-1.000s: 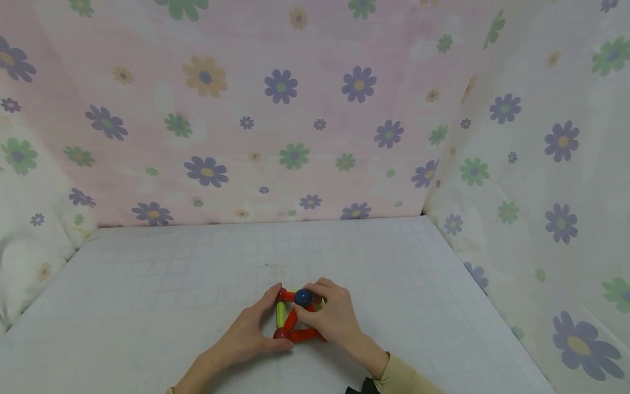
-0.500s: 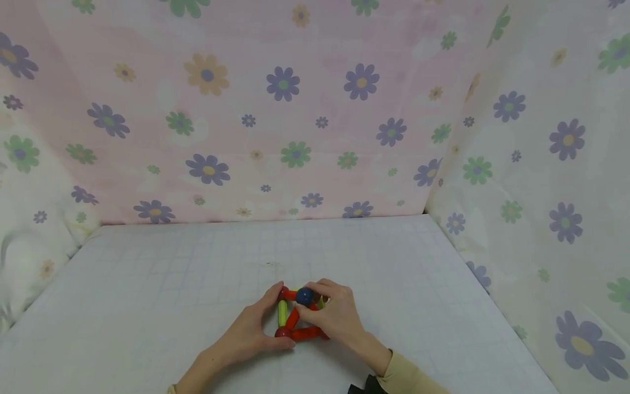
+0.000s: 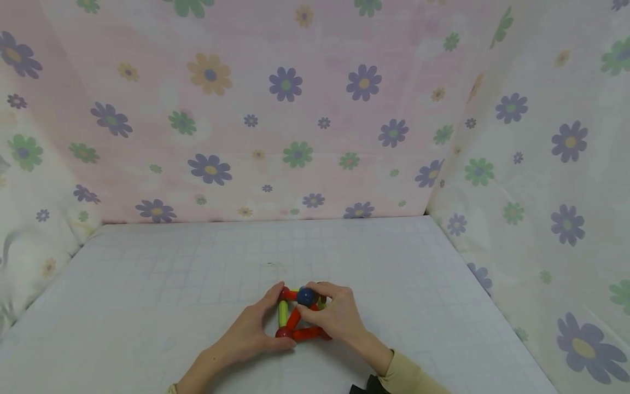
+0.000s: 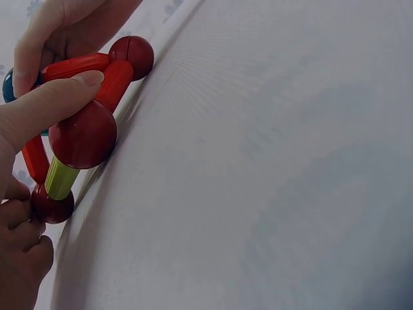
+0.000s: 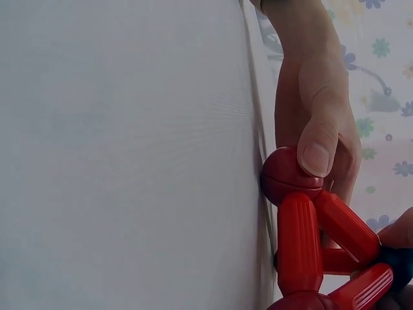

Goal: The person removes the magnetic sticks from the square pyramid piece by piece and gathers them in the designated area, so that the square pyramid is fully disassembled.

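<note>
Moved since earlier: nothing evident. Left hand [image 3: 248,332]: grip spanning red balls [image 3: 284,332], apparently steadying; right hand [image 3: 338,314]: grip pinching blue ball [image 3: 305,296].

We have a pyramid-like frame [image 3: 293,319] upright on the bench [image 3: 147,284] between left hand [image 3: 252,331] and right hand [image 3: 339,314]: red balls [image 3: 284,333] low, red rods [image 3: 307,333], lime rods [image 3: 283,314], blue ball [image 3: 305,296] on top.

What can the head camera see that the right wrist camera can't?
Only the head view shows yellow-green sticks and a black thing at the bottom edge.
Only the right wrist view clearly shows a seam on the red ball under the left thumb.
Both show red sticks, the blue ball, the left hand and the right hand.
</note>
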The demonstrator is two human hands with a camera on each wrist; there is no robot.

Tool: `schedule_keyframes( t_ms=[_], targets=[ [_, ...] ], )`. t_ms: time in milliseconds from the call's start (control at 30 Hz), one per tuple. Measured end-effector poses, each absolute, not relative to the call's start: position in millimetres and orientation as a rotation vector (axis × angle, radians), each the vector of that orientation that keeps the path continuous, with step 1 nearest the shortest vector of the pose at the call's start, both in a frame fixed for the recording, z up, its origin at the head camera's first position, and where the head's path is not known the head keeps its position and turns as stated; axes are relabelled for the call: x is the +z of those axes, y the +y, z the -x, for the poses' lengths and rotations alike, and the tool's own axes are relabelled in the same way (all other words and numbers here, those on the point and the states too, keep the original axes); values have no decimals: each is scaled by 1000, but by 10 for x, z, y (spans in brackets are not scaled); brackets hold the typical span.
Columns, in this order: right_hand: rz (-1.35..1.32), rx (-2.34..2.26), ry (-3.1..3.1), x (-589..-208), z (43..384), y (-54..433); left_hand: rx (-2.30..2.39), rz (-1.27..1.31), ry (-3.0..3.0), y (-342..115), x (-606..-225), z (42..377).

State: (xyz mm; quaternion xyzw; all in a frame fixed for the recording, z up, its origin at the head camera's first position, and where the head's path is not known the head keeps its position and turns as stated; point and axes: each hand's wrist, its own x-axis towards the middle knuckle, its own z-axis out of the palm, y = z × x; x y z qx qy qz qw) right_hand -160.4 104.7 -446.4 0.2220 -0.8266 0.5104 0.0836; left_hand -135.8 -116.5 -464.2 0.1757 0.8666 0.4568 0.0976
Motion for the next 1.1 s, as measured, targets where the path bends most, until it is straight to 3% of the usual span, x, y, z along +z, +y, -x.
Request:
schedule_keyframes(
  t_ms=[1100],
  targets=[
    [-677,1485,-2508,-4317,1553,1648,1306,-436,2553,-1131,-4618,1351]
  ],
)
